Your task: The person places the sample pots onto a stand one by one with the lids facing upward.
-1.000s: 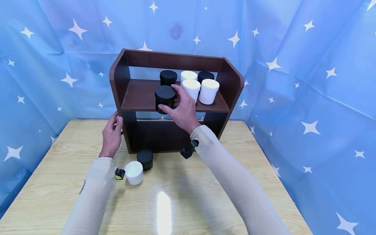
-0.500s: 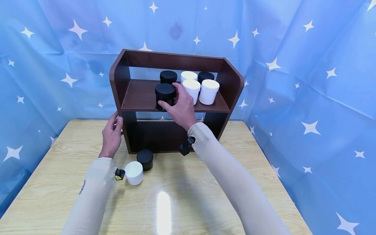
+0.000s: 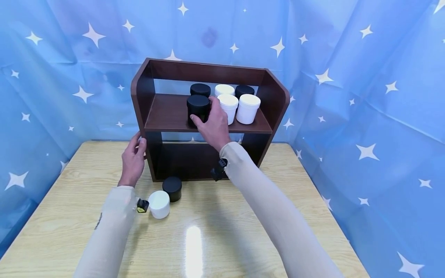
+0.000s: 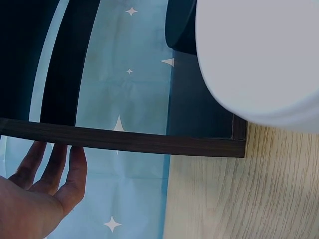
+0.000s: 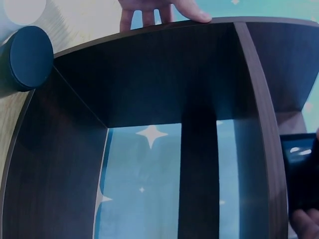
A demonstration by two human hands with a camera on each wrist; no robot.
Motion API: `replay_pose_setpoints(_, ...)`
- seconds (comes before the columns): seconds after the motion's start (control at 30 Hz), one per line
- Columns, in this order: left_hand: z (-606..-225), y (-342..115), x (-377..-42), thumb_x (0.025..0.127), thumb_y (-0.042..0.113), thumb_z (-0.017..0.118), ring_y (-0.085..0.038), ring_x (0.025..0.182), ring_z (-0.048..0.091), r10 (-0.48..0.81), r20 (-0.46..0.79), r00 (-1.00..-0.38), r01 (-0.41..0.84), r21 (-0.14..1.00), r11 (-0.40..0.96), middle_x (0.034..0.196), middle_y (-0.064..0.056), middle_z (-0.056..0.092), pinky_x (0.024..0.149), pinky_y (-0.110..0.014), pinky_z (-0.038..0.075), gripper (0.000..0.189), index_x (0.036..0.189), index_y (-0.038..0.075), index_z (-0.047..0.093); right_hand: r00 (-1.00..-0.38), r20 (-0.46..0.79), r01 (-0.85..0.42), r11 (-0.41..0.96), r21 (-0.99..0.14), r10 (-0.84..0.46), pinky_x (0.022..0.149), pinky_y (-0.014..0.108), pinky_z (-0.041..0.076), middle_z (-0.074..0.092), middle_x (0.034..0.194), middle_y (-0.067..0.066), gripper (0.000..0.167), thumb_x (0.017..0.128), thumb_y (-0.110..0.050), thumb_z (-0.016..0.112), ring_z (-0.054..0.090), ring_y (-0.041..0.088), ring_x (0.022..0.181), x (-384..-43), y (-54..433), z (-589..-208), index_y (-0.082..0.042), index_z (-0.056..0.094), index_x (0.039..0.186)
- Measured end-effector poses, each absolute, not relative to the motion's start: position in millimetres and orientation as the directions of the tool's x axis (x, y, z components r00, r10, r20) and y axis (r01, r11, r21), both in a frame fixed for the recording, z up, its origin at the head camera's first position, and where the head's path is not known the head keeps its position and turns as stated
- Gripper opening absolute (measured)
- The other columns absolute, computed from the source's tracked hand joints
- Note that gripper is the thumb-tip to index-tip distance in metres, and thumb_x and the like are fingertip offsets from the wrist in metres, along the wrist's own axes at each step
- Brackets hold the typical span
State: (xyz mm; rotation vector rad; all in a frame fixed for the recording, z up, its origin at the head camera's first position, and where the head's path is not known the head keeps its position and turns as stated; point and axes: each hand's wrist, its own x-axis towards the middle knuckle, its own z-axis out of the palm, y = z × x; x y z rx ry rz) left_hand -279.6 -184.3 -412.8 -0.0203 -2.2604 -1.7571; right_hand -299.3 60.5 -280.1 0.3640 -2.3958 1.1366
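My right hand [image 3: 215, 126] grips a black lidded jar [image 3: 198, 102], thumb on its near side and fingers round the right. The jar is upright at the front of the upper board of a dark brown two-tier shelf [image 3: 167, 110], left of a white jar [image 3: 228, 101] and in front of another black jar [image 3: 199, 89]. In the right wrist view the held black jar [image 5: 300, 169] shows at the upper board's edge. My left hand [image 3: 133, 164] rests its fingertips against the shelf's left side panel; in the left wrist view its fingers [image 4: 75, 172] touch that panel's edge.
Another white jar [image 3: 249, 106] stands front right on the upper board, with a white jar [image 3: 224, 90] and a black jar [image 3: 244, 90] behind. On the wooden table [image 3: 222, 231], a white jar [image 3: 159, 205] and a black jar [image 3: 172, 189] stand by my left wrist. A starry blue curtain [image 3: 208, 23] hangs behind.
My right hand has carried the black jar up from the upper board's front edge and back over the board, slightly right. My left hand has stayed at the side panel.
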Motion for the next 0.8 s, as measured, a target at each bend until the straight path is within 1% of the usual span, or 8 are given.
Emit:
replay_pose_setpoints(0.23,-413,-185,-280,0.104,0.058,0.033,-0.035,0.138,0.044,-0.16,0.221,-0.962,0.175,0.95,0.259,0.157,-0.013,0.041,0.114,-0.061,0.042,0.058,0.158,0.038,0.027,-0.88,0.474,-0.368,0.653,-0.662,-0.016,0.118,0.042,0.044,0.05,0.15,0.013,0.073,0.092,-0.033,0.073,0.053,0.026,0.135,-301,55,-277,-0.006,0.035,0.148)
replay_pose_setpoints(0.8,-413,-185,-280,0.104,0.058,0.033,-0.036,0.139,0.044,-0.159,0.226,-0.961,0.179,0.948,0.263,0.158,-0.013,0.041,0.113,-0.062,0.042,0.058,0.158,0.039,0.027,-0.892,0.451,-0.314,0.696,-0.646,0.017,0.119,0.041,0.041,0.047,0.152,0.015,0.073,0.094,-0.034,0.07,0.052,0.028,0.138,-308,47,-277,-0.006,0.031,0.149)
